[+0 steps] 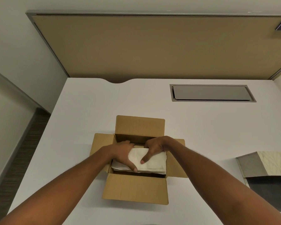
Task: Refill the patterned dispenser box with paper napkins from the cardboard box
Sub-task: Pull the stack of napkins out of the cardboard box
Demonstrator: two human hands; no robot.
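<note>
An open cardboard box [135, 189] sits in the middle of the white table, all its flaps folded outward. Inside it lies a stack of white paper napkins [154, 164]. My left hand [122, 154] grips the stack's left side, thumb on top. My right hand [154, 147] holds the far right part, thumb pressed on the top napkin. The stack sits at about rim height in the box. The patterned dispenser box [269, 166] stands at the right edge, its lid open and a dark opening below; it is partly cut off by the frame.
The white table [81, 124] ends at a beige partition panel [152, 46] behind. A grey cable hatch [211, 93] is set into the table at the back right. The table's left edge drops to the floor [18, 159].
</note>
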